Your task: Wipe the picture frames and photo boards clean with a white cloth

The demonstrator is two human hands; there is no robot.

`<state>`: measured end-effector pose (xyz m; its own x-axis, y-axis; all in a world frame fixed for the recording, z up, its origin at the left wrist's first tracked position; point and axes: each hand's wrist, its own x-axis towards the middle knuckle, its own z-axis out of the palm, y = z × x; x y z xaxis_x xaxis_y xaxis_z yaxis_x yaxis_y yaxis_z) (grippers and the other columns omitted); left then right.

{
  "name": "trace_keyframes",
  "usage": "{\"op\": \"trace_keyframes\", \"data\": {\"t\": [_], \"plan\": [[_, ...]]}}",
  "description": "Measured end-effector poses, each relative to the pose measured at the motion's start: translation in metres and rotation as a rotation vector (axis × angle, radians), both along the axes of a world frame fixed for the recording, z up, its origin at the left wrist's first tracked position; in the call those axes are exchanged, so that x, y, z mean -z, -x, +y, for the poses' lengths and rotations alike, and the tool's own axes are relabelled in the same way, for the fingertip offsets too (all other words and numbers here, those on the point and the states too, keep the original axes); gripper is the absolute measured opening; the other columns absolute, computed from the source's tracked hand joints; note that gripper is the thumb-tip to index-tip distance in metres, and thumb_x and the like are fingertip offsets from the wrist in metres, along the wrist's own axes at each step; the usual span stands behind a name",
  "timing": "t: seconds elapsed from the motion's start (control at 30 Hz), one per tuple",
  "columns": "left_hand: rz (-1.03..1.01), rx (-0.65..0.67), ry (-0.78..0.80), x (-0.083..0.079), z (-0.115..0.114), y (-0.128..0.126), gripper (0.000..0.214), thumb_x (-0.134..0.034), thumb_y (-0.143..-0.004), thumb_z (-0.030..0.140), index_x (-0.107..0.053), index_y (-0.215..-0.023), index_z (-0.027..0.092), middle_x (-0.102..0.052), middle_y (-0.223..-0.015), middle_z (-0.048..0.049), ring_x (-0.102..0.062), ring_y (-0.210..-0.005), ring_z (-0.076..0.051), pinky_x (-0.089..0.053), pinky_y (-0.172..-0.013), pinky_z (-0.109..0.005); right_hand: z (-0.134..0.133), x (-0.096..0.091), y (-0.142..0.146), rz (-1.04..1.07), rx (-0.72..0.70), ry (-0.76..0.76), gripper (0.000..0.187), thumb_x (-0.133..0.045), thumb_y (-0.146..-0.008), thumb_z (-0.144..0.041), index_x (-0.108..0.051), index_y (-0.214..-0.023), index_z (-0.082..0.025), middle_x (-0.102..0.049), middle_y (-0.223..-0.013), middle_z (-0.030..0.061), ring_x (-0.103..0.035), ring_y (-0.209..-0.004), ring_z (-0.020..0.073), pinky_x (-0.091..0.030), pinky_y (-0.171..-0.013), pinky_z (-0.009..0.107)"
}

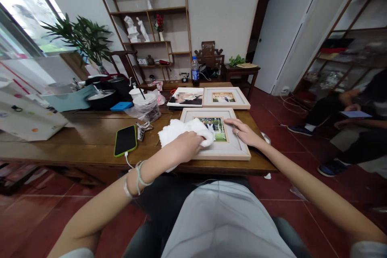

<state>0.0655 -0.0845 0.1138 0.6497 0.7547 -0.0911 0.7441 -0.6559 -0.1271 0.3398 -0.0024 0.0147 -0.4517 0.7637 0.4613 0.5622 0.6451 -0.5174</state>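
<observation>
Left of centre: phone [125, 141], bagged cup [146, 107] | above centre: booklet [186, 97], second frame [242, 98], bottle [195, 71] | centre: pale-bordered picture frame [225, 152] lies flat, green photo partly covered by bunched white cloth [175, 131] | left hand [191, 146]: fingers clamped on cloth | right hand [244, 133]: fingers slightly apart, resting on frame's right side

At the left of the frame, a phone [125, 141] with a white cable [128, 160] lies on the wooden desk [87, 143], near a crumpled silver wrapper [144, 130], a blue box [121, 106] and a lidded cup [141, 100] with a dark straw. A white bag [27, 113] stands at the far left. In the upper left, a leafy plant [87, 40] rises beside a shelf [169, 10] of small statues [143, 30]. A blue-capped bottle [195, 73] stands upright at upper centre; a seated person [353, 139] shows at the right edge.
</observation>
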Motion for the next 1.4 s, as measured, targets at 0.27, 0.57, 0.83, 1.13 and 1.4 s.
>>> {"op": "trace_keyframes", "data": {"t": [0.27, 0.57, 0.83, 1.13, 1.4], "plan": [[-0.075, -0.195, -0.082, 0.02, 0.065, -0.016, 0.029, -0.043, -0.09, 0.023, -0.062, -0.107, 0.009, -0.063, -0.108, -0.0185, -0.062, -0.092, -0.027, -0.048, -0.076, -0.036, -0.001, 0.0, 0.0, 0.004, -0.021, -0.002, 0.053, -0.041, -0.075, -0.009, -0.052, -0.125, -0.024, -0.052, -0.131, 0.0064, -0.044, -0.125, 0.0236, -0.033, -0.106, 0.049], [-0.066, -0.053, -0.34, 0.044, 0.124, -0.011, 0.038, -0.034, -0.088, 0.008, -0.058, -0.117, 0.012, -0.04, -0.139, -0.0171, -0.044, -0.122, -0.029, -0.037, -0.097, -0.041, -0.001, 0.0, 0.0, 0.003, -0.017, 0.01, 0.052, -0.04, -0.076, -0.009, -0.052, -0.124, -0.022, -0.051, -0.131, 0.0073, -0.044, -0.125, 0.0229, -0.032, -0.107, 0.048], [0.087, 0.014, -0.028, 0.007, 0.046, -0.013, 0.024, -0.044, -0.085, 0.012, -0.066, -0.093, 0.01, -0.067, -0.092, -0.0151, -0.063, -0.086, -0.024, -0.046, -0.072, -0.03, 0.001, 0.0, 0.001, 0.023, 0.038, 0.018, 0.053, -0.042, -0.073, -0.009, -0.055, -0.122, -0.022, -0.053, -0.13, 0.007, -0.046, -0.124, 0.0242, -0.034, -0.106, 0.049], [-0.094, 0.142, 0.133, -0.013, -0.043, -0.003, 0.025, -0.038, -0.09, 0.017, -0.06, -0.1, 0.017, -0.063, -0.097, -0.0089, -0.062, -0.089, -0.021, -0.048, -0.077, -0.032, -0.001, -0.002, 0.001, 0.008, 0.034, 0.013, 0.052, -0.042, -0.073, -0.01, -0.054, -0.122, -0.023, -0.053, -0.13, 0.0062, -0.046, -0.124, 0.0241, -0.033, -0.106, 0.049], [0.003, -0.047, -0.073, 0.035, 0.019, -0.02, 0.041, -0.045, -0.081, 0.005, -0.056, -0.12, 0.015, -0.029, -0.146, -0.0166, -0.032, -0.132, -0.032, -0.032, -0.104, -0.047, 0.001, 0.0, 0.0, 0.009, 0.017, 0.013, 0.051, -0.042, -0.074, -0.011, -0.054, -0.122, -0.022, -0.053, -0.131, 0.0071, -0.046, -0.124, 0.0236, -0.033, -0.107, 0.048]]}}
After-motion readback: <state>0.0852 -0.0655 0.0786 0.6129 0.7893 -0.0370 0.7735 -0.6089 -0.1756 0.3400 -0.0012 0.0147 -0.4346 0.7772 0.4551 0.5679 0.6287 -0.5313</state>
